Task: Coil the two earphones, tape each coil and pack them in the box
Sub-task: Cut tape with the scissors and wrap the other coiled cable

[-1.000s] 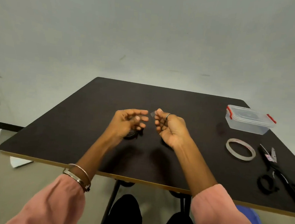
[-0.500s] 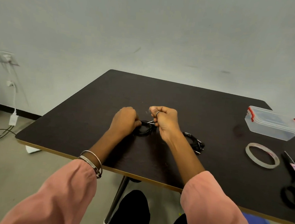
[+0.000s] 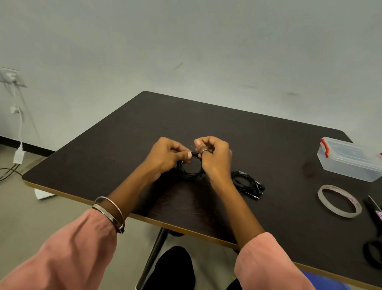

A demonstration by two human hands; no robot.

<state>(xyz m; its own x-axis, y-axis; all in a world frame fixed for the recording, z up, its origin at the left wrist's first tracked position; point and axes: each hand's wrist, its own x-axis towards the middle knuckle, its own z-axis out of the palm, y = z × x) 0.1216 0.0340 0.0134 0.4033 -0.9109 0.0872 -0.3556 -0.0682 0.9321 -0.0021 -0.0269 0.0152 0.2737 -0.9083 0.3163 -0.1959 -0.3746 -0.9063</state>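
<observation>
A coiled black earphone lies on the dark table between my two hands. My left hand pinches the coil's top left with thumb and fingers curled. My right hand grips the coil's top right, fingers curled, a ring on one finger. A small clear piece of tape seems to sit between the fingertips, too small to tell for sure. A second black earphone coil lies just right of my right wrist. The clear lidded box with red clips stands shut at the far right.
A roll of clear tape lies flat right of the coils. Black scissors lie by the table's right edge. The dark table ends near my sleeves. A wall socket with a hanging cable is at the left.
Both hands dropped from above the table onto the earphone coil and now hold it together. The camera turned left, so the box, tape and scissors sit further right.
</observation>
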